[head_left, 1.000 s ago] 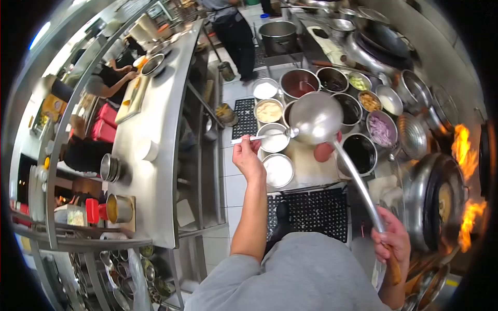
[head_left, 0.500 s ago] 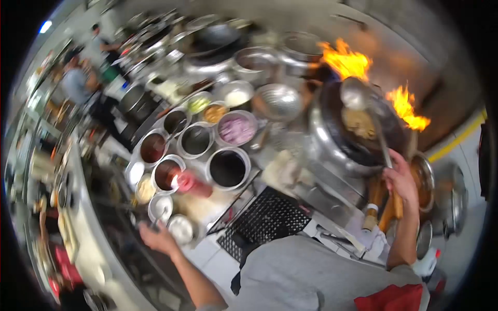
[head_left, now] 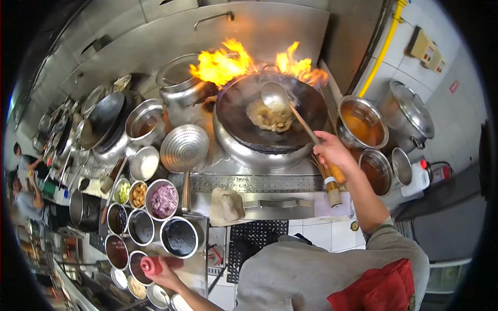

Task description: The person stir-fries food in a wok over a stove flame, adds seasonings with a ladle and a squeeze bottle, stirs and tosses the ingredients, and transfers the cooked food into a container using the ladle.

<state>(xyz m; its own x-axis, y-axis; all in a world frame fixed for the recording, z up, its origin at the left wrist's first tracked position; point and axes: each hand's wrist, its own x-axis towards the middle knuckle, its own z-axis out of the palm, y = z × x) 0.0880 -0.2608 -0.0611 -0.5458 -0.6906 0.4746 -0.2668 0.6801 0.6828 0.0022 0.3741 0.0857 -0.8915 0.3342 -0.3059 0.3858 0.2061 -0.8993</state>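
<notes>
My right hand [head_left: 332, 150]'s clenched on wood-handled steel ladle [head_left: 275, 96], left hand [head_left: 167, 276] gripping red plastic bottle [head_left: 149, 265]. Orange flames [head_left: 223, 65] behind round black wok [head_left: 238, 119]. Steel counter [head_left: 196, 269], yellow wall pipe [head_left: 381, 57].

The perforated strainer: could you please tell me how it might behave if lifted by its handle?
The strainer, shiny and apparently metal, should stay stiff. Its wide bowl on a narrow handle would probably feel front-heavy and might twist.

Long-handled metal ladle [head_left: 275, 96], slanted, bowl at pale-brown food [head_left: 270, 119] in round black metal wok [head_left: 236, 106], red cylindrical bottle [head_left: 151, 265] beside round metal sauce pot [head_left: 179, 237].
</notes>
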